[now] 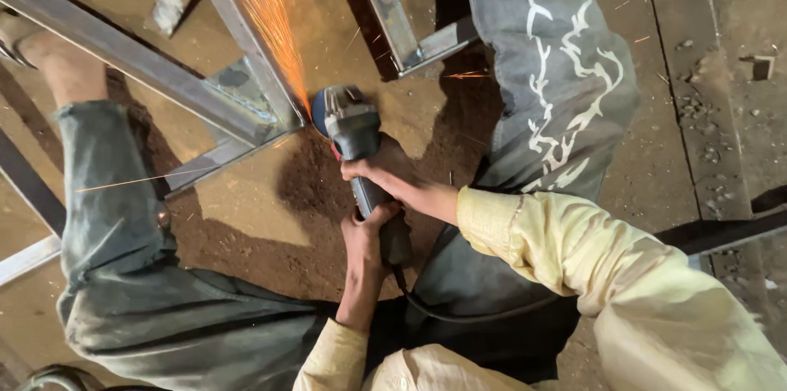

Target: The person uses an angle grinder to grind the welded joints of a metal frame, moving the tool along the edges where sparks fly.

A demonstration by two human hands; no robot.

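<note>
- Warm, yellowish light overall; moderately bright, no blown-out areas except the sparks.
- Sparks rendered as orange streaks, smeared by motion.
- Soft dark shadow on the ground beneath the angle grinder.
- Centre sharp; slight wide-angle stretching towards edges.
- Lower right sleeve slightly soft.

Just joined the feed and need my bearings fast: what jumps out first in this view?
An orange spray of sparks shoots up toward the top edge from where the grinder meets the steel frame left of centre. Both hands grip the grinder: the right hand on its body, the left hand lower on the handle. The person's trouser legs straddle the dirt floor.
</note>
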